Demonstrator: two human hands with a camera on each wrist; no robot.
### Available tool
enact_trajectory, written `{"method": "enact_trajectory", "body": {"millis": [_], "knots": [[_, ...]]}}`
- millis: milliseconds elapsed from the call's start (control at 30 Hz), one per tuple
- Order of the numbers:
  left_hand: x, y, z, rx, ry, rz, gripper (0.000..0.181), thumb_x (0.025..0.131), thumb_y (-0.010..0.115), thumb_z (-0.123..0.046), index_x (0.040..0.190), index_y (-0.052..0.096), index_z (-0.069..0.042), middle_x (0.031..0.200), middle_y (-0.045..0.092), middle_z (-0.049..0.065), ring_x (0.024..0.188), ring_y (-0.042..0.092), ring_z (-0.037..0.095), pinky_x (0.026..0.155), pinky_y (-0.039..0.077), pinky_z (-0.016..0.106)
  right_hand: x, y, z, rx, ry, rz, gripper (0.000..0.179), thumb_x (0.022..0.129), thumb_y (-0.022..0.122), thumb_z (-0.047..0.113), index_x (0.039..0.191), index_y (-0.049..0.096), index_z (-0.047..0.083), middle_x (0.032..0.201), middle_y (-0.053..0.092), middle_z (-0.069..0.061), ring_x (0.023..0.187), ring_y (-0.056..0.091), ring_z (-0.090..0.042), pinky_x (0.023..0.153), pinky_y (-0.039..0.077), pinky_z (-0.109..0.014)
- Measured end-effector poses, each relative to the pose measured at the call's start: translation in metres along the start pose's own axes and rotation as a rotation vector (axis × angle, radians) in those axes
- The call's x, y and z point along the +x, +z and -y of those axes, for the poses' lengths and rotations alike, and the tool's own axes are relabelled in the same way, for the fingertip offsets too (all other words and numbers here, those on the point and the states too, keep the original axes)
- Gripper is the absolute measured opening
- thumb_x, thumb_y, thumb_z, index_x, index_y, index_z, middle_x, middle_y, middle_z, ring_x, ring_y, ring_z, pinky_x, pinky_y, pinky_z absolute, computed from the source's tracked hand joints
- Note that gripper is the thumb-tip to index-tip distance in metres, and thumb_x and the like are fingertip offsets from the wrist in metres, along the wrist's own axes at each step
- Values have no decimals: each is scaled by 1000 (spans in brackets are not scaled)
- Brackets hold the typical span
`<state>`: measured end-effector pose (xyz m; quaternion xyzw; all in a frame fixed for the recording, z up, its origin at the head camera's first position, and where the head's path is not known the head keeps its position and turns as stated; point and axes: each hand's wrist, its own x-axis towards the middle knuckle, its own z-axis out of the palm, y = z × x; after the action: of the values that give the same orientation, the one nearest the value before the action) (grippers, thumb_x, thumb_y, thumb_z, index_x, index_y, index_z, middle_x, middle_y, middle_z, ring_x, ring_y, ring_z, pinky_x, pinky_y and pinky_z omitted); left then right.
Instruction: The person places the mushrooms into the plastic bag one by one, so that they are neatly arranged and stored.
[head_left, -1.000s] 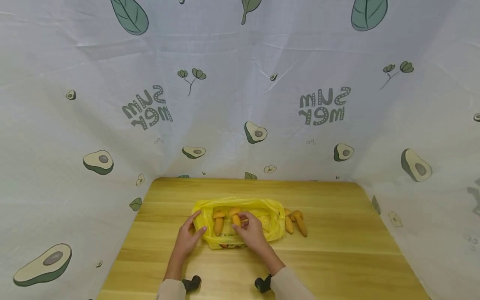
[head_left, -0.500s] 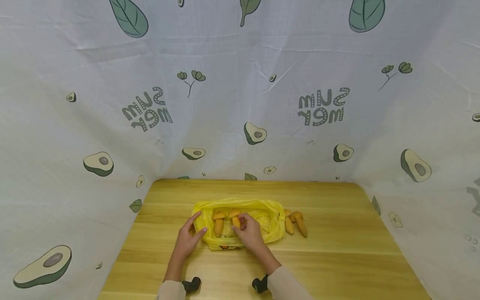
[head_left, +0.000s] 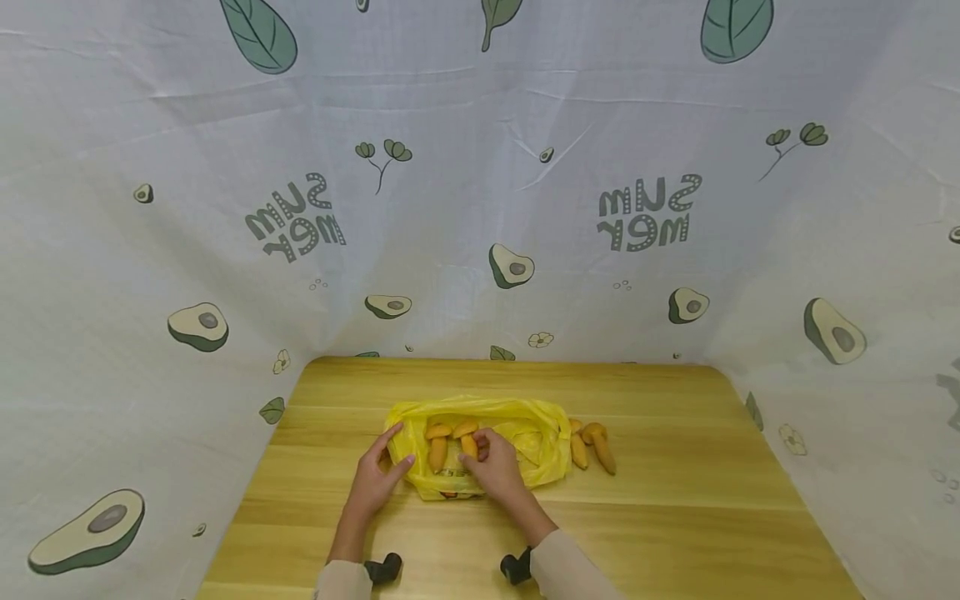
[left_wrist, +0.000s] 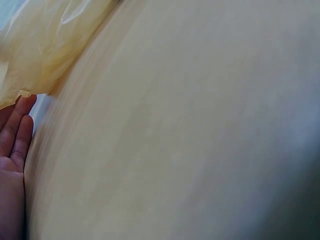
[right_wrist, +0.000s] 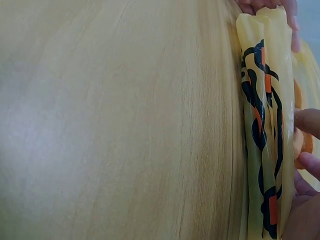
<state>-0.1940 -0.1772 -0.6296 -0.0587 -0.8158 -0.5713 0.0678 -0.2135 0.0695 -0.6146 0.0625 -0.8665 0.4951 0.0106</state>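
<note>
A yellow plastic bag [head_left: 517,407] lies on the table with its mouth spread wide. My left hand [head_left: 375,475] holds its left end, thumb over the rim and fingers along the outside. Inside the bag, my right hand [head_left: 497,471] pinches an orange-brown mushroom [head_left: 467,428] by the stem. A second mushroom [head_left: 438,454] lies just left of it, cap pointing away. In the left wrist view, fingertips [left_wrist: 27,102] meet the bag's underside. The right wrist view shows the bag's printed front [right_wrist: 270,125], which partly hides the mushrooms and right-hand fingers behind it.
Two more mushrooms lie on the wooden table [head_left: 675,533] right of the bag: one [head_left: 579,450] partly behind its edge, another [head_left: 600,448] beside it. A printed cloth [head_left: 480,183] hangs around the back and sides. Dark wrist mounts [head_left: 382,568] sit by both sleeves.
My right hand has shifted slightly left with the mushroom, bringing it closer to the one beside it. My left hand stays at the bag's left end.
</note>
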Motion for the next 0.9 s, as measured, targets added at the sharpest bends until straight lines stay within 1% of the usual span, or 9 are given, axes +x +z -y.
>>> {"method": "enact_trajectory", "body": {"millis": [100,200,367,467,533,567,700,800,900], "knots": [[1,-1,6,1,3,4,63,96,73,-18,154,48,-10,158,47,19,142,50,40,114,39,60,1,0,0,-5,5,8,38,86,84,18,114,67,0,105,69,-14,81,61,-16,66,52,-25],[1,-2,9,-8,-5,10,64,96,74,-22,154,49,-14,159,47,16,143,49,38,115,39,57,2,-1,0,-19,-8,16,38,86,83,18,114,67,-1,106,69,-14,81,62,-16,67,53,-26],[1,-2,9,6,-16,19,65,96,75,-25,154,49,-14,159,46,14,143,49,37,116,40,53,1,-2,0,-17,1,38,38,87,82,17,116,67,-2,109,70,-15,83,63,-16,68,53,-26],[2,-2,9,4,-17,21,65,96,74,-24,154,48,-14,160,46,16,143,49,38,116,40,55,0,-4,0,19,23,49,38,87,82,17,117,67,-2,113,71,-16,86,64,-17,69,54,-26],[1,-1,10,0,-3,14,64,97,74,-23,154,48,-13,159,46,17,141,50,39,114,40,57,-2,-6,0,43,38,53,38,88,81,16,119,67,-1,116,70,-16,88,65,-19,69,55,-27],[1,0,8,-4,-6,11,63,97,73,-21,154,48,-12,159,46,19,141,51,40,114,40,57,-2,-8,0,55,45,54,37,88,81,15,119,67,-1,117,70,-17,89,66,-20,69,56,-27],[-3,-3,-12,-16,-5,14,62,97,73,-16,153,48,-4,156,47,23,137,54,43,112,42,57,-6,-15,-1,96,48,51,34,91,78,13,120,68,0,120,68,-19,93,68,-23,69,58,-27],[-6,-6,-27,-12,-14,27,62,96,73,-13,152,48,0,155,47,25,137,54,43,112,44,54,-7,-22,-2,105,37,41,31,93,76,13,119,68,0,116,68,-18,93,68,-22,71,59,-28],[-6,-7,-29,-1,-14,27,62,96,73,-13,152,48,0,155,48,25,137,53,43,112,44,53,-9,-29,-4,100,29,28,28,94,75,12,119,68,0,110,69,-16,91,68,-21,73,59,-29]]}}
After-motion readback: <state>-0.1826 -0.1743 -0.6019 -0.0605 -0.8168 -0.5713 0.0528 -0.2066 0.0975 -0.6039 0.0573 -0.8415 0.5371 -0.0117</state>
